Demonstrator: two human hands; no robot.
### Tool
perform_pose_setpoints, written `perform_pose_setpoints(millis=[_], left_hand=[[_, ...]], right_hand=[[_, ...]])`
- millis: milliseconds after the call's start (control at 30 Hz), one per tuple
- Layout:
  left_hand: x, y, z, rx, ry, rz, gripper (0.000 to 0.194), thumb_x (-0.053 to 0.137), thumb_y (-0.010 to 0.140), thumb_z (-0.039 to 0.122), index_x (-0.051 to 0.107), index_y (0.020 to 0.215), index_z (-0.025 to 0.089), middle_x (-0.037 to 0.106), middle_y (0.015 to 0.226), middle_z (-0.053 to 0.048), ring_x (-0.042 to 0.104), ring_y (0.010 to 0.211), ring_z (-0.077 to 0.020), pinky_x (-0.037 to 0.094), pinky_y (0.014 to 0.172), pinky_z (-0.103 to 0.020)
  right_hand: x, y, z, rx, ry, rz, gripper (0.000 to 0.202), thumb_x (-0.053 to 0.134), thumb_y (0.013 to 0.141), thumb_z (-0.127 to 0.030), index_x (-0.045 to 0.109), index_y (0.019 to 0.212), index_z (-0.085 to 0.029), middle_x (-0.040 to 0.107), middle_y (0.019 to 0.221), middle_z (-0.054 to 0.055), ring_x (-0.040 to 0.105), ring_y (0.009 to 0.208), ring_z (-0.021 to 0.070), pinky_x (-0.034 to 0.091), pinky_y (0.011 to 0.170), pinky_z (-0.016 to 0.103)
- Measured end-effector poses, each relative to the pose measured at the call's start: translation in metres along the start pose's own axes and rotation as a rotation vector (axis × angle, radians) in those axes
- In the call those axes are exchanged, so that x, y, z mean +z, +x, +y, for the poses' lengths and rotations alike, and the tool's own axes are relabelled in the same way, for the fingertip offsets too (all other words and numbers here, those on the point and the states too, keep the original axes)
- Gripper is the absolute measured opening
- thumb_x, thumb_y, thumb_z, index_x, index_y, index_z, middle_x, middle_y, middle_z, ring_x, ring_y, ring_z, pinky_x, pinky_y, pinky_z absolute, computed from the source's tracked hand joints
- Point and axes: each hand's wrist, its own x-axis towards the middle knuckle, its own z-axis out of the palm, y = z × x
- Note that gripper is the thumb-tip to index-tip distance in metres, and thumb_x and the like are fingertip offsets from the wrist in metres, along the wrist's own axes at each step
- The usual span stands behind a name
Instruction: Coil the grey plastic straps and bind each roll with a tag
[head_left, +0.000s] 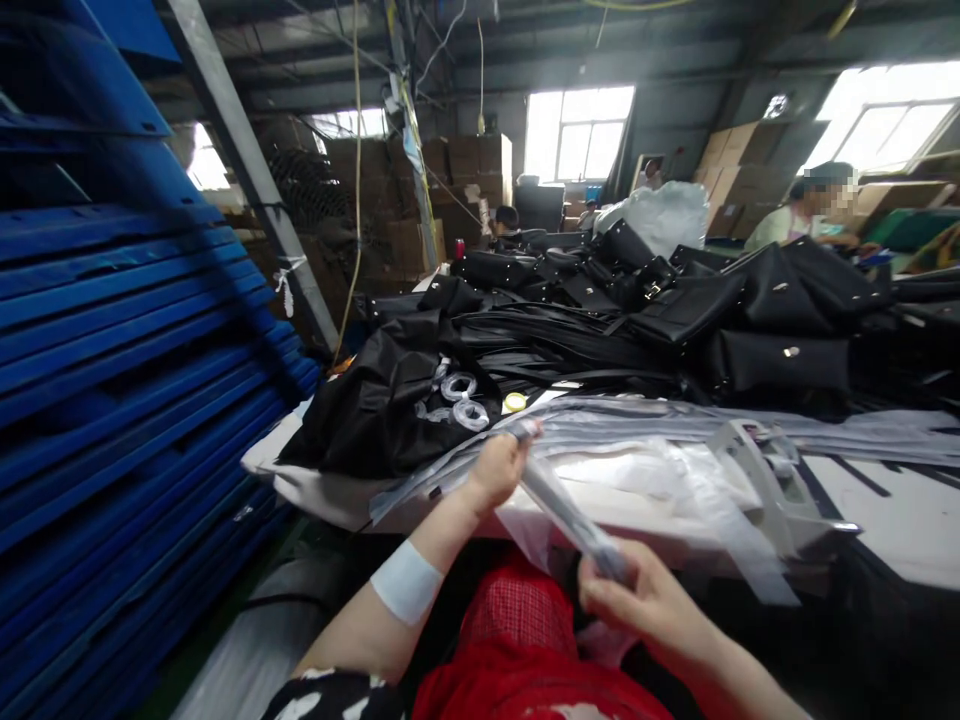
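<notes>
My left hand [498, 472] is closed on the upper end of a plastic-wrapped strap [564, 515], just over the table's front edge. The strap, a long narrow strip that looks grey through its clear sleeve, slants down to the right. Its lower end is gripped in my right hand [637, 590], which is nearer my body with the fingers curled round it. Motion blurs the strap and both hands slightly. Behind them, more plastic-wrapped straps [645, 412] lie lengthwise along the table. A white plastic sheet [637, 475] lies beside the strap.
A grey tabletop device [772, 480] stands at right. Rolls of clear tubing or tape [471, 414] rest on black material [375, 400], near a yellow ring [515, 402]. Black bags [780, 360] are heaped behind. Blue stacked panels [135, 400] rise at left. A co-worker [795, 215] is beyond.
</notes>
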Motion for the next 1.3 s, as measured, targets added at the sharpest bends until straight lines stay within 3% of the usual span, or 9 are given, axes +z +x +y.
perform_pose_setpoints(millis=[167, 300, 467, 567, 700, 933, 1100, 1233, 1300], left_hand=[[0.027, -0.053, -0.013, -0.013, 0.284, -0.623, 0.041, 0.053, 0.090, 0.051, 0.069, 0.071, 0.018, 0.062, 0.065, -0.005, 0.058, 0.068, -0.0186, 0.044, 0.069, -0.027], [0.038, -0.073, 0.001, -0.286, -0.045, -0.741, 0.068, 0.035, 0.091, 0.068, 0.066, 0.065, 0.013, 0.044, 0.045, 0.001, 0.039, 0.040, -0.0099, 0.030, 0.045, -0.024], [0.060, -0.066, 0.020, -0.185, -0.503, -0.437, 0.067, 0.027, 0.095, 0.063, 0.067, 0.099, 0.009, 0.034, 0.045, 0.007, 0.044, 0.040, -0.0114, 0.044, 0.050, -0.026], [0.060, -0.057, 0.012, 0.283, -0.092, -0.101, 0.055, 0.033, 0.098, 0.054, 0.058, 0.122, 0.011, 0.060, 0.071, -0.003, 0.062, 0.069, -0.0180, 0.051, 0.086, -0.040], [0.044, -0.052, -0.017, 0.717, 0.542, -0.112, 0.070, 0.033, 0.090, 0.066, 0.066, 0.109, 0.007, 0.068, 0.087, -0.017, 0.064, 0.092, -0.0306, 0.049, 0.088, -0.047], [0.052, -0.067, 0.001, -0.186, 0.067, -0.448, 0.075, 0.020, 0.094, 0.066, 0.064, 0.062, 0.015, 0.040, 0.039, 0.002, 0.041, 0.036, -0.0108, 0.036, 0.042, -0.023], [0.070, -0.068, 0.029, -0.408, -0.477, -0.468, 0.075, 0.019, 0.092, 0.070, 0.063, 0.074, 0.012, 0.031, 0.037, 0.006, 0.046, 0.037, -0.0135, 0.036, 0.040, -0.023], [0.060, -0.055, 0.016, 0.148, -0.198, 0.148, 0.063, 0.025, 0.095, 0.064, 0.061, 0.104, 0.013, 0.059, 0.068, -0.003, 0.063, 0.074, -0.0190, 0.051, 0.081, -0.036], [0.045, -0.048, -0.002, 0.410, 0.156, 0.234, 0.063, 0.031, 0.092, 0.067, 0.061, 0.104, 0.014, 0.065, 0.089, -0.010, 0.061, 0.098, -0.0254, 0.042, 0.098, -0.044]], right_hand=[[-0.084, 0.004, -0.018, 0.145, -0.230, 0.343, 0.051, 0.054, 0.081, -0.064, 0.059, 0.063, -0.017, 0.047, 0.045, -0.002, 0.037, 0.039, 0.0101, 0.031, 0.042, 0.024], [-0.092, 0.003, -0.014, 0.023, -0.646, 0.297, 0.046, 0.073, 0.066, -0.041, 0.068, 0.105, -0.017, 0.068, 0.108, 0.012, 0.061, 0.100, 0.0294, 0.049, 0.089, 0.040], [-0.011, 0.003, 0.003, 0.044, -0.286, -0.108, 0.036, 0.057, 0.087, -0.044, 0.069, 0.106, -0.015, 0.069, 0.090, 0.007, 0.061, 0.084, 0.0206, 0.051, 0.079, 0.032], [0.014, -0.004, 0.008, 0.112, -0.102, -0.221, 0.048, 0.052, 0.090, -0.055, 0.073, 0.089, -0.012, 0.062, 0.068, 0.003, 0.051, 0.061, 0.0124, 0.045, 0.060, 0.023], [-0.027, -0.030, -0.012, 0.006, 0.018, -0.461, 0.061, 0.053, 0.083, -0.066, 0.075, 0.071, -0.010, 0.058, 0.058, 0.004, 0.043, 0.043, 0.0080, 0.036, 0.045, 0.022], [-0.096, -0.022, -0.034, -0.173, -0.824, 0.433, 0.042, 0.065, 0.077, -0.030, 0.065, 0.117, -0.018, 0.069, 0.109, 0.011, 0.063, 0.099, 0.0275, 0.049, 0.091, 0.041], [-0.034, 0.003, 0.001, -0.176, -0.676, 0.082, 0.034, 0.058, 0.081, -0.022, 0.065, 0.113, -0.016, 0.068, 0.111, 0.012, 0.061, 0.105, 0.0268, 0.046, 0.098, 0.043], [0.004, 0.001, 0.017, 0.109, -0.232, -0.287, 0.029, 0.051, 0.093, -0.034, 0.071, 0.094, -0.014, 0.070, 0.079, 0.005, 0.065, 0.073, 0.0176, 0.053, 0.075, 0.031], [0.003, -0.010, 0.012, 0.177, -0.007, -0.523, 0.033, 0.058, 0.090, -0.041, 0.072, 0.098, -0.012, 0.068, 0.073, 0.004, 0.063, 0.062, 0.0140, 0.053, 0.064, 0.026]])
